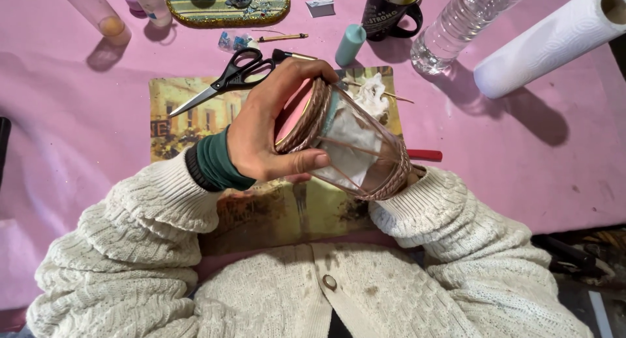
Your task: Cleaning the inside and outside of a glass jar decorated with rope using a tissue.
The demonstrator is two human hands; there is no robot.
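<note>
Fingers of the left hand (264,132) wrap around the rim of a glass jar (345,142), squeezing it tight so it lies tipped on its side above the picture mat (195,103). Pink cord is wound around both ends of the jar, with thin strands running between. White paper sits stuffed inside. The right hand (412,175) is tucked behind the jar's bottom end; I cannot tell if it is closed, though it seems to prop the jar up. Just past the left fingers lie black scissors (228,80). Farther off stand a water bottle (456,25), a dark mug (388,15) and a paper towel roll (554,38).
</note>
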